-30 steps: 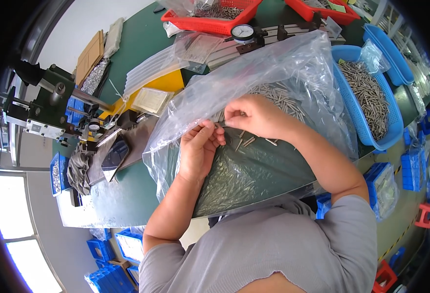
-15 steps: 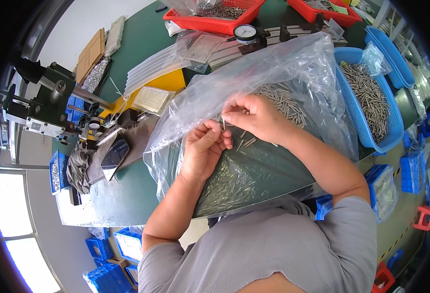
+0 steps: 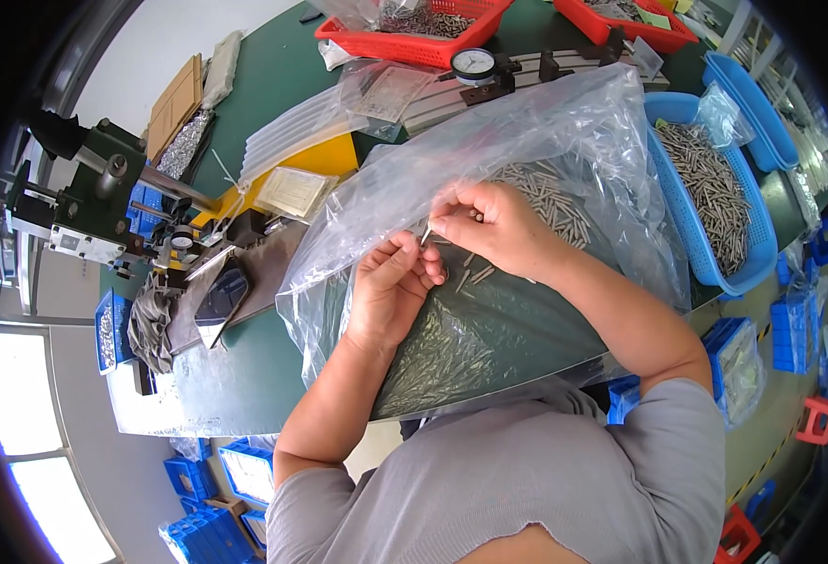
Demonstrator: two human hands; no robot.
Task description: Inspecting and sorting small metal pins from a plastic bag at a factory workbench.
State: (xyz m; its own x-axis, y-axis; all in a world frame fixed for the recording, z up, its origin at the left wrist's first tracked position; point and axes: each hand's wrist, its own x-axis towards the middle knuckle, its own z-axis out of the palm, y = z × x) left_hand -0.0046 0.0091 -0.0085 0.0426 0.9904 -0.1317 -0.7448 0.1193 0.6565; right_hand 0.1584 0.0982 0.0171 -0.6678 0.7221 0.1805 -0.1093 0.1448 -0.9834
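A small metal pin (image 3: 426, 235) stands tilted between my hands, over a clear plastic sheet or bag on the bench. My right hand (image 3: 500, 228) pinches its upper end between thumb and fingertips. Ends of what look like more pins show within the curled fingers of that hand. My left hand (image 3: 390, 287) closes its thumb and forefinger at the pin's lower end, the other fingers loosely curled. Just beyond my right hand lies a heap of metal pins (image 3: 555, 209) on the clear plastic sheet (image 3: 489, 348); a few loose pins (image 3: 475, 274) lie beneath it.
A blue basket (image 3: 762, 235) of pins stands at right, red baskets (image 3: 376, 45) at the back. A dial gauge (image 3: 473, 64) sits on a metal rail behind the plastic. At left stand a bench fixture (image 3: 103, 188) and a dark computer-mouse-shaped object (image 3: 223, 291).
The pin has gone from nearly upright to tilted, its top leaning right. Both hands have stayed almost in place, with small finger movements.
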